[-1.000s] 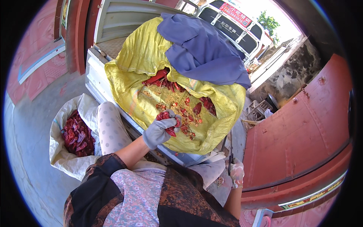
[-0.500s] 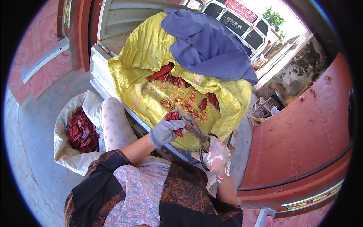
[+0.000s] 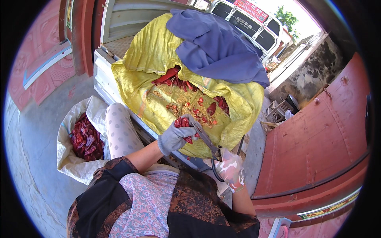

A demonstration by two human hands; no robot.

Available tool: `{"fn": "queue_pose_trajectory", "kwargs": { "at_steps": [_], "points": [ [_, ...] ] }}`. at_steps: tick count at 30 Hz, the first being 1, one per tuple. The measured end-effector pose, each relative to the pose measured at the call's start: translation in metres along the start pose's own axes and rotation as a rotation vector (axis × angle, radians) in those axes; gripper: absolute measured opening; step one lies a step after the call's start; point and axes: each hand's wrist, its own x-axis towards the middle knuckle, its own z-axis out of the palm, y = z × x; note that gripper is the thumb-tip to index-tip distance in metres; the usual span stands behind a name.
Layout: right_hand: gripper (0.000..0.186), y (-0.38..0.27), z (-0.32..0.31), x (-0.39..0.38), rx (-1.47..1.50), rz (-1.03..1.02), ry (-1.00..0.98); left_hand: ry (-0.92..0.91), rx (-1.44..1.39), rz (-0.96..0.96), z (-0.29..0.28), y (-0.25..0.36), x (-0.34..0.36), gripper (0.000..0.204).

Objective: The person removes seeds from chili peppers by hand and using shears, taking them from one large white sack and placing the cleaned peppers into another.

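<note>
My left hand (image 3: 173,137), in a grey glove, is closed around several dried red chili peppers (image 3: 183,123). In a patterned glove, my right hand (image 3: 231,169) grips the black handles of a pair of scissors (image 3: 207,139). The blades are together and their tips reach the peppers by my left fingers. Beneath and beyond the hands spreads a yellow woven sack (image 3: 147,110), strewn with seeds, cut stem bits and loose chilies. More whole red chilies (image 3: 170,76) show in the sack's opening.
A white sack (image 3: 66,158) of dried chilies stands on the floor to my left, beside my leg. The yellow sack rests on a truck bed (image 3: 104,75), partly covered by a blue-purple cloth (image 3: 222,47). A red metal door (image 3: 313,139) is at right.
The scissors' blades and handles have closed together, and my right hand has shifted slightly. My left hand still holds the chilies in nearly the same place.
</note>
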Motion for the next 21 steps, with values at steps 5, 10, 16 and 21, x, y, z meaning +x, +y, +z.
{"fn": "queue_pose_trajectory", "kwargs": {
  "at_steps": [5,10,16,21],
  "points": [
    [0.036,0.028,0.002,-0.020,0.094,0.000,0.085,0.060,-0.057,-0.057,0.001,0.001,-0.001,0.021],
    [0.034,0.125,0.029,-0.035,0.478,0.233,0.351,0.093,-0.069,-0.070,-0.003,0.009,-0.005,0.020],
    [0.038,0.141,0.010,-0.024,-0.253,0.408,0.292,0.102,-0.134,-0.042,-0.016,0.020,-0.014,0.020],
    [0.040,0.156,0.009,-0.019,-0.210,0.412,0.270,0.147,-0.146,-0.055,-0.028,0.026,-0.033,0.019]
  ]
}}
